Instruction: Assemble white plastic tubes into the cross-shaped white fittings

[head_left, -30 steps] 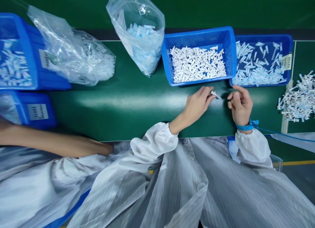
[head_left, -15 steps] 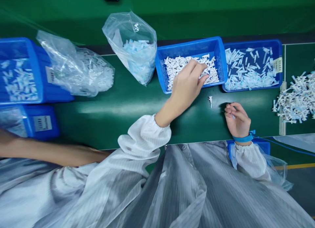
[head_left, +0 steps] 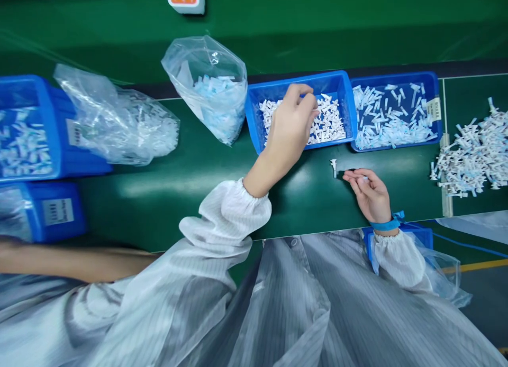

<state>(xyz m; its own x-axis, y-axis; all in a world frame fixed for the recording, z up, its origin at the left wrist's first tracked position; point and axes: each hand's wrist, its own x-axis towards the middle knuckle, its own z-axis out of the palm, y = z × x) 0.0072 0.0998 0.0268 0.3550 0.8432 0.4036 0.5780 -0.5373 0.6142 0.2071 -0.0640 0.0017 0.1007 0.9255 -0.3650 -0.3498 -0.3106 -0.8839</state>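
A small white piece [head_left: 334, 167] is lying loose on the green table [head_left: 190, 198], just beside the fingertips of the person's right hand [head_left: 367, 190] and outside both grips. That hand, strapped in blue at the wrist, is curling half closed; whether it is gripping anything, an onlooker cannot tell. The left hand [head_left: 291, 121] is reaching over a blue bin [head_left: 254, 125] of white parts, fingers bent, its hold hidden from sight. Alongside, a labeled blue tray [head_left: 397, 146] is holding pale blue and white tubes. A heap of assembled-looking pieces [head_left: 476, 155] is spreading at far right. Leftward, an open clear bag [head_left: 186, 65] is bearing light blue pieces; another clear bag [head_left: 91, 97] is bulging with translucent ones, near two more blue bins [head_left: 47, 129].
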